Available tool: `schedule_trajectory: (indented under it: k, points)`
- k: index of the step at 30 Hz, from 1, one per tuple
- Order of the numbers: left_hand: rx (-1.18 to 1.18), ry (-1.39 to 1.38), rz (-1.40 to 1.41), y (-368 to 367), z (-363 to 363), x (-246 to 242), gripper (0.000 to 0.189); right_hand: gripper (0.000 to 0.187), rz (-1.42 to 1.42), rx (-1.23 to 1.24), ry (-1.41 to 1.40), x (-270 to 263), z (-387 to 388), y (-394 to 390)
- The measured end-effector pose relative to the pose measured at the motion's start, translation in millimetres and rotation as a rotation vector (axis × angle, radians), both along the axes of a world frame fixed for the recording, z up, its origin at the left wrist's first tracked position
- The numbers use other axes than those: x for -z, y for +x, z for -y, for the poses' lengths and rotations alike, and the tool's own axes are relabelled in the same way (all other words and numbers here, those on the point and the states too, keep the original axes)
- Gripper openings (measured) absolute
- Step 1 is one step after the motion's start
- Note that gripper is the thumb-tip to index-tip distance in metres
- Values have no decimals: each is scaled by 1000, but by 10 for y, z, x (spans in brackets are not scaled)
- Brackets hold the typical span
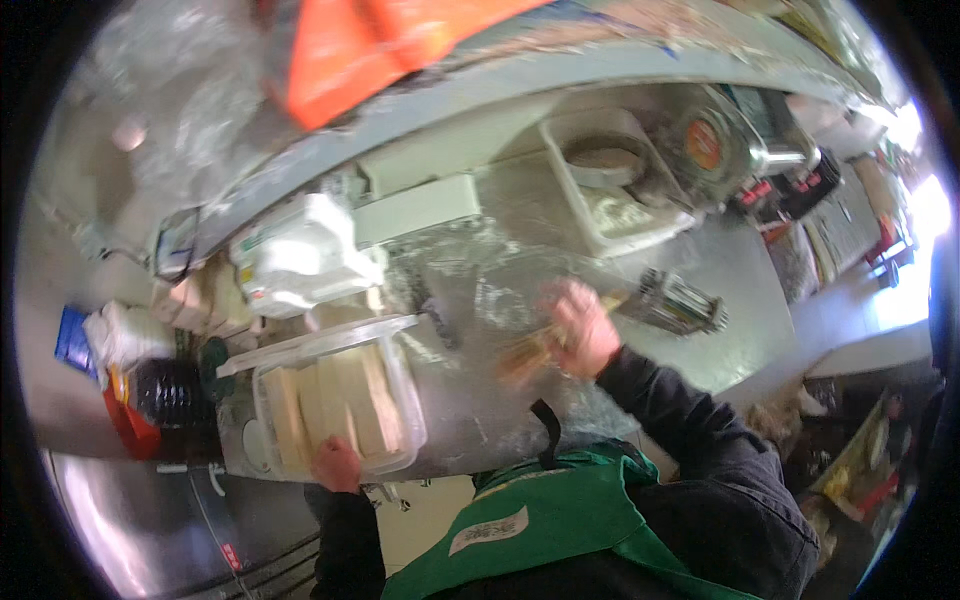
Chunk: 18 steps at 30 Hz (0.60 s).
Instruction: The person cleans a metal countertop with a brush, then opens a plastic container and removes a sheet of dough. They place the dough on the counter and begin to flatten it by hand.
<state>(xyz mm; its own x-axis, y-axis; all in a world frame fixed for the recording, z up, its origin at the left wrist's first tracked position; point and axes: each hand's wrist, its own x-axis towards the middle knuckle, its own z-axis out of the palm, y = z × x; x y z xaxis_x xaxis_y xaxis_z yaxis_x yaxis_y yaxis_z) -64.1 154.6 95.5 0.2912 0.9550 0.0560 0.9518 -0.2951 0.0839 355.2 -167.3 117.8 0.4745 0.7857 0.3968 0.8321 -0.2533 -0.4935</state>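
Note:
My right hand point(581, 330), blurred by motion, is closed around a straw-coloured brush point(525, 356) above the floury metal worktop point(465, 405). The brush's bristle end points left. My left hand point(337, 463) rests at the near edge of a clear plastic container point(412, 420) that holds several pale, flat slabs, perhaps dough; whether the fingers grip the rim or a slab cannot be told. The container's lid point(322, 343) lies along its far side. A metal roller attachment point(681, 301) lies on the worktop to the right of my right hand.
A white scale-like device point(300, 255) stands behind the container. Farther back are a white box point(416, 208) and a white tub point(551, 142) with a round sieve and flour. A machine with a metal roller point(784, 157) stands back right. A shelf edge point(480, 86) crosses above.

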Motion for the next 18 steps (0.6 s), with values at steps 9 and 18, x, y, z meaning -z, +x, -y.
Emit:
schedule_trajectory:
  k: [9, 18]
  points:
    - [-55, 63, 45, -49, -65, 130, 44, 50, 145, 770, -508, -395, 1185, 2272]
    - [-15, 69, 76, -5, 10, 33, 42, 31, 206, 679, -590, 442, 1289, 2867]
